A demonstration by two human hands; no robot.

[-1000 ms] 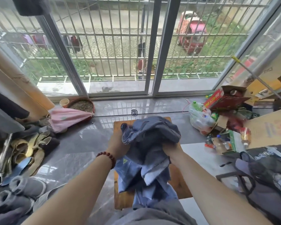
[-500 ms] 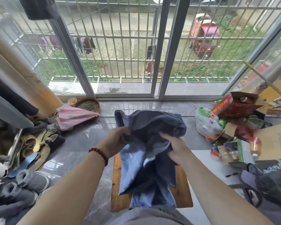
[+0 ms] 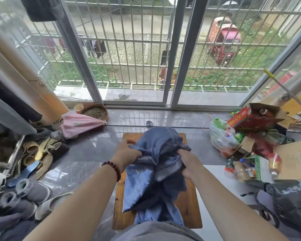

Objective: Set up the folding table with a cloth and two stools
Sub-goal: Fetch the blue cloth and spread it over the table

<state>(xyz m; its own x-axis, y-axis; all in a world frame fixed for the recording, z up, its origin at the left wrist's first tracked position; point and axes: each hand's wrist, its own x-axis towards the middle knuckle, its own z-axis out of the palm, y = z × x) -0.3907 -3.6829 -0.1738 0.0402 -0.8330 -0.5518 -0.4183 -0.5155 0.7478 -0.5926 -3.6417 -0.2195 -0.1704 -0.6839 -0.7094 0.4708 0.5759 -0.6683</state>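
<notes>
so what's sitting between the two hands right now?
Head view: only the bunched blue cloth. The left hand and right hand each grip a fistful of it above the wooden table. Nothing else lies between them.

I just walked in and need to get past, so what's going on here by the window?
A person is at a small wooden table, gripping a bunched blue cloth with both hands. The left hand and the right hand each hold a fistful on either side. The cloth hangs crumpled over the tabletop and is not yet spread out.
</notes>
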